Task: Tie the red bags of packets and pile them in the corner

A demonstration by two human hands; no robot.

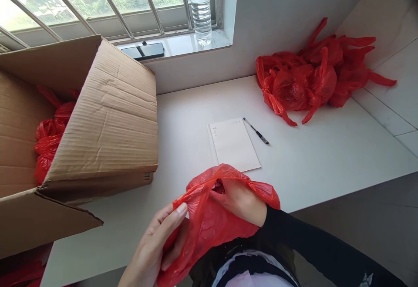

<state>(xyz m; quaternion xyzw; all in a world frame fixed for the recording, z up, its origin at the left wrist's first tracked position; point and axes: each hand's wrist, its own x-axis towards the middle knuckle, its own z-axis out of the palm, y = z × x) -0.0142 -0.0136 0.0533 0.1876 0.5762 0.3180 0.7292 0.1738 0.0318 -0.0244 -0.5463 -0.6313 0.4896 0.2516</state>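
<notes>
A red plastic bag (209, 226) hangs open in front of me at the near edge of the white table. My left hand (163, 230) pinches its rim between thumb and fingers on the left side. Into the bag's mouth reaches my right hand (244, 200), bare up to a black sleeve; its fingers are inside, so whether they grip anything is hidden. Dark contents show faintly in the opening, too little to name. Just beyond the bag lies a white notebook (233, 143), with a black pen (256, 131) at its right.
An open cardboard box (114, 108) stands at the left, holding red bags (54, 134). Several knotted red bags (303, 78) are heaped at the back right against the wall. On the windowsill are a phone (143, 51) and a water bottle (201, 15). More red material (22, 269) shows at lower left.
</notes>
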